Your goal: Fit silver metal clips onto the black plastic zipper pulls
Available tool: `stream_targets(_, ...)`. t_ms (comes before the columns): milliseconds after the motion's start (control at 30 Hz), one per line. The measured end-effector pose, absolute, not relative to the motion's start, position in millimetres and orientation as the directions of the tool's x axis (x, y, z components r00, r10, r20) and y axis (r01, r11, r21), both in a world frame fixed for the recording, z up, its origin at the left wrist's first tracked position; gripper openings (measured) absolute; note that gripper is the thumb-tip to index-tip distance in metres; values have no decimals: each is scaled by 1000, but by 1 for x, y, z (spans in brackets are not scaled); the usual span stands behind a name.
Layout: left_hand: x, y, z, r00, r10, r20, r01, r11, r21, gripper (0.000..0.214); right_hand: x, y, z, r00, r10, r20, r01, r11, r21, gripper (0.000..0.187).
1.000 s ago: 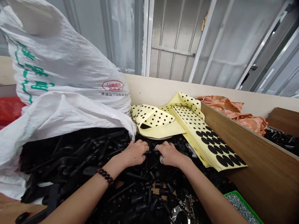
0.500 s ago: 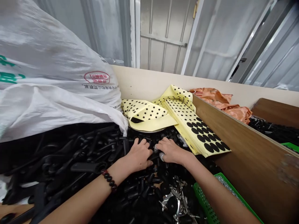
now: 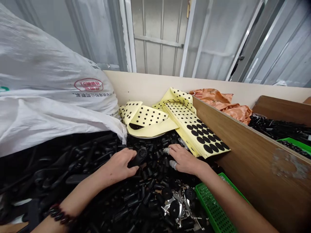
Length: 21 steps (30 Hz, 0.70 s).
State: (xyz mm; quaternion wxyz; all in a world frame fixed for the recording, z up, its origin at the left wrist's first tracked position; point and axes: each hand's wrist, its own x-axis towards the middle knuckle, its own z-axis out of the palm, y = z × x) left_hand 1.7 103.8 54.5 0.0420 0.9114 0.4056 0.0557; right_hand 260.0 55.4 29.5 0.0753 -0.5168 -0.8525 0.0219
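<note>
My left hand (image 3: pixel 122 163) is closed on a black plastic part with a round, ringed end (image 3: pixel 141 154), held between thumb and fingers just above the pile. To its right, my right hand (image 3: pixel 182 158) reaches into small black cylindrical pieces (image 3: pixel 152 184). Silvery wrapping covers two of its fingertips, which are apart with nothing visible held between them. Long black handle-like parts (image 3: pixel 80 178) lie heaped on the left. Nearer to me, shiny metal pieces (image 3: pixel 181 207) are mixed with black discs (image 3: pixel 174 208).
A large white sack (image 3: pixel 60 74) bulges at the left. Yellow sheets with black dots (image 3: pixel 179 113) lie behind my hands, partly over a round dish. A green basket (image 3: pixel 216 207) stands by the wooden divider (image 3: pixel 255 161) on the right. Beyond it are an orange bag (image 3: pixel 223 103) and more black parts.
My hands have moved apart, the left going leftward with the round-ended black part now showing in its grip. The view has shifted slightly to the right.
</note>
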Motion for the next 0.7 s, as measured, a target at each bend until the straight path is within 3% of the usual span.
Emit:
stream_targets(167,-34,88,60,563,820,103,802,-572,171,10,241,66,30,-510,851,123,846,522,-105,40)
stream_targets(333,-55,77,59,483,866,128,864,-495,92,17,197,102,37,-526,840,137,838,538,-85,31)
stream_targets(533,-65,77,51,442,881,170,888,-457,56,44,167,134,20,-473,878,77,874,478,-84,33)
stream_targets(700,-67,81,43,468,860,205,869,-489,69,39,176,123,20,-529,849,7,843,526,-114,30)
